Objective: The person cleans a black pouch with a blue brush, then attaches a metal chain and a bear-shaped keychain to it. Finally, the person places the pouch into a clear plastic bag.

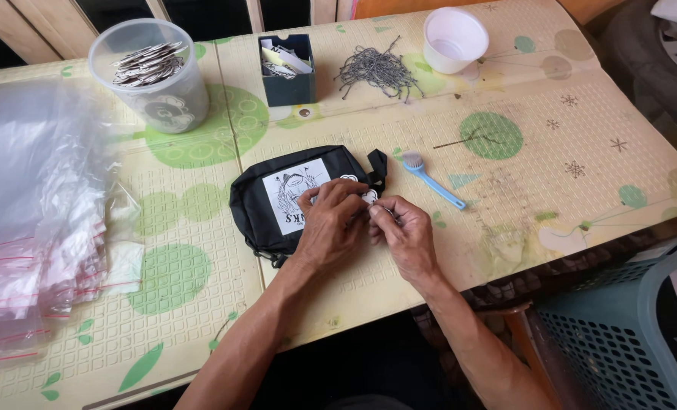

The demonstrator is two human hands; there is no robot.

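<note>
A pale foam mat (460, 250) printed with green circles and leaves is covering the work table. Nearest the camera, the black fabric pouch (297, 199) is lying flat at the middle of the mat, white printed patch facing up. The left hand (331, 228) is resting on the pouch's right end, fingers curled narrow and pinning the cloth. The right hand (403, 231) is touching it, pinching a small white tag (370, 197) at the pouch's right edge. The pouch looks light, soft and limp; it should be best gripped at its stiffer seam or strap end, judging by the slack fabric. Just right of the pouch a blue brush (430, 178) is lying. Left of it, clear plastic bags (34, 220) are stacking up. Beyond the pouch, a clear tub (152, 80) of metal discs, a dark box (287, 70), a heap of ball chains (376, 72) and a white cup (455, 38) are standing. A teal basket (620, 334) is sitting at lower right.
</note>
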